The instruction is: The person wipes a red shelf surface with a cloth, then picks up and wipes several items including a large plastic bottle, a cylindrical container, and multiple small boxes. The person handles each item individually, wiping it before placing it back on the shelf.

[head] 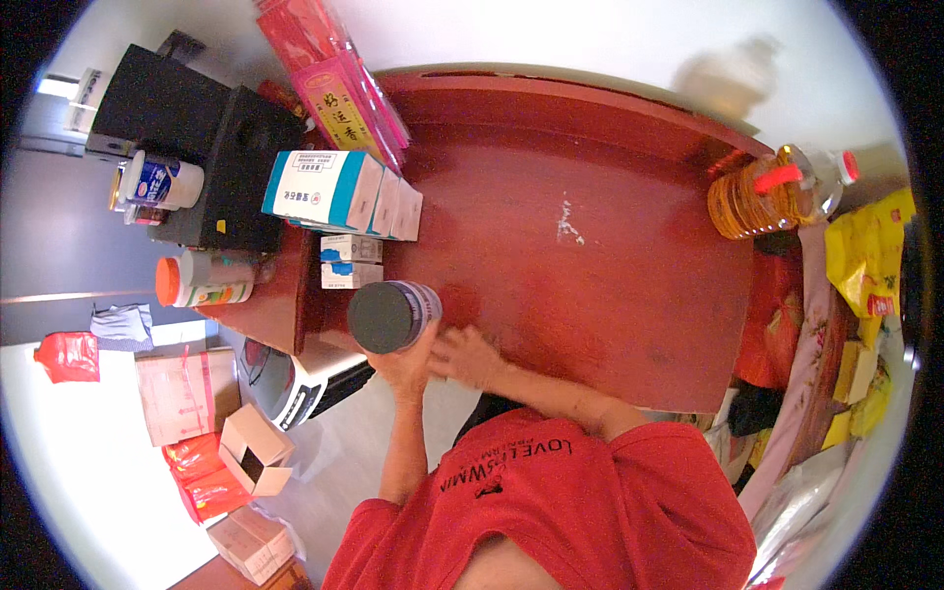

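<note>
My left hand (413,361) is wrapped around a jar with a dark lid (383,317), at the near left of the red wooden desk. The jar has a printed label on its side, and its lid is towards the camera. Just right of the jar is my right hand (466,358), slightly blurred, fingers apart, holding nothing. Beyond the jar two small white and blue boxes (352,262) stand side by side. Farther back is a row of larger white and teal boxes (321,188). The red desk top (590,295) spreads out in front of me.
At the back right stands a large plastic bottle of amber liquid (745,195). Pink and red packets (354,110) lean at the back left, near black speaker-like boxes (240,169). Lidded containers (214,279) stand farther left. An open cardboard box (254,450) lies below left.
</note>
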Motion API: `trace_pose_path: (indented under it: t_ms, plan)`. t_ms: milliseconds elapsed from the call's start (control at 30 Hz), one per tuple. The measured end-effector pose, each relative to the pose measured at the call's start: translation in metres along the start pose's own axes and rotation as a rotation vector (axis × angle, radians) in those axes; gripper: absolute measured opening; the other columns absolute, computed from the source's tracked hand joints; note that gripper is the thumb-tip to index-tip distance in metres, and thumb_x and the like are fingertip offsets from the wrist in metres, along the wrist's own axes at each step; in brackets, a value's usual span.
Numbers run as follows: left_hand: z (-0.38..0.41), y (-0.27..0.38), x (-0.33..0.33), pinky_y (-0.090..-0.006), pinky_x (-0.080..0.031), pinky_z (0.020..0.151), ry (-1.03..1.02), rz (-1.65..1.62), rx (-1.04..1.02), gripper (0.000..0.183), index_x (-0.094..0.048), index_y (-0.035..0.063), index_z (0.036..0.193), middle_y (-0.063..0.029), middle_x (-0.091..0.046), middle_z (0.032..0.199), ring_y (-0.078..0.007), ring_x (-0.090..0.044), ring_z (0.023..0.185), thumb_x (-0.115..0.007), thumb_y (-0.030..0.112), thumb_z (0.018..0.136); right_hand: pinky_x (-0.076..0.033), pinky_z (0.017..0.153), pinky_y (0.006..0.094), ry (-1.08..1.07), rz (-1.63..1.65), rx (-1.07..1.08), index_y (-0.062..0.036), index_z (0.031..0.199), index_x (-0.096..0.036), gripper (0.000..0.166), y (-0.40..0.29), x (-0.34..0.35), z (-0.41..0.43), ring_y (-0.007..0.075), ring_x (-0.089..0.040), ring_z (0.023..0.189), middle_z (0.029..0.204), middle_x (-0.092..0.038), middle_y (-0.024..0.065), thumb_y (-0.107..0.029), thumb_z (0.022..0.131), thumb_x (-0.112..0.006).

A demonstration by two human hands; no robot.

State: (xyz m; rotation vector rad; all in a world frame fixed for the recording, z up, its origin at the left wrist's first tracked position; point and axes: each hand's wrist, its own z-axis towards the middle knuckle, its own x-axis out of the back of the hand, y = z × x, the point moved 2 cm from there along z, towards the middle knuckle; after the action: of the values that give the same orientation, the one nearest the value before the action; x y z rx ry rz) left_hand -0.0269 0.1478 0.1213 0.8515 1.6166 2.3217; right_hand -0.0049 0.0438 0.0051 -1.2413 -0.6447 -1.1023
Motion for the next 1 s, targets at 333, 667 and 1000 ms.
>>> trace_pose_path:
  t_ms: [333,667,1000]
  plan:
    - [-0.006,0.011,-0.003,-0.0377,-0.042,0.099,-0.07,-0.062,0.037,0.078,-0.047,0.0029,0.126,-0.011,-0.052,0.123,-0.0229,-0.052,0.113,-0.083,0.006,0.057,-0.046,0.075,0.0432,0.401,0.022,-0.613,-0.0156,0.102,-0.065,0.031,0.115,0.12,-0.062,0.0324,-0.054,0.084,0.092,-0.061,0.0095,-0.013,0.072,-0.059]
    - [-0.016,0.004,-0.024,-0.0349,-0.044,0.093,-0.176,-0.169,0.044,0.075,-0.047,0.0025,0.125,-0.0105,-0.055,0.118,-0.0211,-0.056,0.105,-0.082,0.002,0.058,-0.043,0.082,0.0456,0.013,0.029,-0.585,-0.0249,0.113,-0.061,0.03,0.054,0.077,-0.072,0.0287,-0.048,0.11,0.118,-0.053,0.0093,-0.024,0.086,-0.049]
    - [-0.023,0.022,-0.052,-0.0349,-0.043,0.095,-0.4,-0.122,-0.048,0.074,-0.049,0.0024,0.124,-0.0098,-0.055,0.118,-0.0212,-0.055,0.105,-0.083,0.007,0.059,-0.037,0.094,0.0445,-0.097,0.018,-0.443,-0.0231,0.129,-0.047,0.041,0.0,0.068,-0.148,0.0278,-0.045,0.118,0.126,-0.047,0.0094,-0.023,0.088,-0.046]
